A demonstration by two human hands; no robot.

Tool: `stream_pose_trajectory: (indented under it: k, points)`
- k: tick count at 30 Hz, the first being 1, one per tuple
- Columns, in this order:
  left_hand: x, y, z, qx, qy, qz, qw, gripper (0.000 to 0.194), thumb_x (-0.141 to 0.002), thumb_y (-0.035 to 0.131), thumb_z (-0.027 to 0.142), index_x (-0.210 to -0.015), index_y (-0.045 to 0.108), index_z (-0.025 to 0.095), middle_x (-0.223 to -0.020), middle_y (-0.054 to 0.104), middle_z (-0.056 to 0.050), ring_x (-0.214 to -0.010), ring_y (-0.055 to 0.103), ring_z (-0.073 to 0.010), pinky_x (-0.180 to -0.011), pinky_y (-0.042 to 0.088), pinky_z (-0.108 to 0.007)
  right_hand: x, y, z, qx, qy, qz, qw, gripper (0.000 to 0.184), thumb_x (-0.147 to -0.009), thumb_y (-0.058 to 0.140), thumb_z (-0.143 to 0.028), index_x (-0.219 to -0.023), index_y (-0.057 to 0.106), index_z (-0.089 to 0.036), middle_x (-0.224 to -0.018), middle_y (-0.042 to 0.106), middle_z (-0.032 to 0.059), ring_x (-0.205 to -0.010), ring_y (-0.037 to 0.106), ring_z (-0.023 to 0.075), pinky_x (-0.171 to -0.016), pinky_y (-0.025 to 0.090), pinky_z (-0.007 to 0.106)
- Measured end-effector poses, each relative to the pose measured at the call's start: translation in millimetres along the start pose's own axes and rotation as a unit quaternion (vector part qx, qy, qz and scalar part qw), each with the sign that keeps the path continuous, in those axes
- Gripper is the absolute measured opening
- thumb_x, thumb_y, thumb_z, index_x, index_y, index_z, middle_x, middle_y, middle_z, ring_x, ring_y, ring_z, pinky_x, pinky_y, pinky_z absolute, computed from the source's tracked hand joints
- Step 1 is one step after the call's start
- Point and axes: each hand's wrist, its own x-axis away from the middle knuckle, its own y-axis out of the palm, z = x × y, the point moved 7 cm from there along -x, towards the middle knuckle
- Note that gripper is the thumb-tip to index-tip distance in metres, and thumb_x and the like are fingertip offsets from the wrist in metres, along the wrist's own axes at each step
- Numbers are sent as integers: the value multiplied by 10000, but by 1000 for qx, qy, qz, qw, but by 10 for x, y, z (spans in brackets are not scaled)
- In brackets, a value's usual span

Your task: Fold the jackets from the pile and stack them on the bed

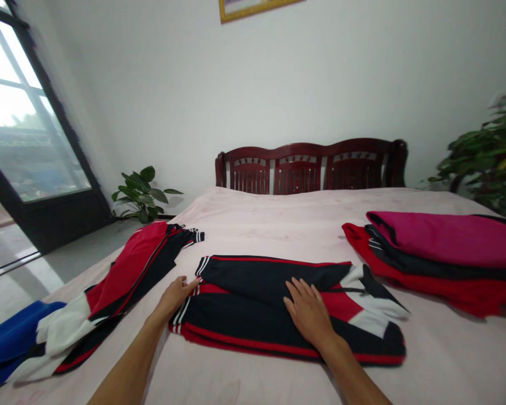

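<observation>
The right hand (307,311) lies flat and open on a folded black-and-red track jacket (253,315) on the pale pink bed (253,225); the open left hand (175,298) touches its sleeve. A rumpled, smooth-sewn tracksuit top (130,270) lies left, folded clothes (438,253) right, a slatted wooden headboard (312,169) beyond.

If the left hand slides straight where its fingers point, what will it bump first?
The left hand would bump the folded black and red tracksuit near its striped cuff; the fingertips look close, maybe touching.
</observation>
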Motion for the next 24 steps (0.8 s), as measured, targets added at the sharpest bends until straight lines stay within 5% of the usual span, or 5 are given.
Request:
stream_pose_trajectory:
  k: [7,12,17,24]
  points:
    - [12,138,53,113,-22,-145,983,577,-630,634,718,-713,688,149,-706,742,-109,-725,708,-316,-601,521,-343,-12,-41,-52,17,7,-13,1000,517,-960,372,-391,-1420,509,-199,-1509,454,75,-1416,357,279,-1178,196,485]
    - [3,174,104,159,-7,-160,974,491,-634,698,624,-798,687,162,-755,755,-65,-758,715,-282,-626,537,-317,-36,-94,-177,25,12,-26,999,497,-956,372,-343,-1399,536,-188,-1500,463,95,-1424,341,302,-1178,174,518]
    - [30,170,114,197,2,-171,965,455,-694,697,576,-874,665,159,-818,760,-55,-830,723,-269,-701,565,-320,-123,-166,-632,-49,-46,-47,997,520,-988,300,-394,-1418,513,-193,-1507,455,76,-1440,317,278,-1186,198,486]
    - [152,349,167,378,-121,-274,876,372,-753,748,435,-988,675,157,-851,773,-93,-788,745,-270,-776,606,-401,-386,-56,-1215,-147,-74,-71,984,540,-986,323,-405,-1442,476,-161,-1527,423,98,-1439,321,274,-1184,229,455]
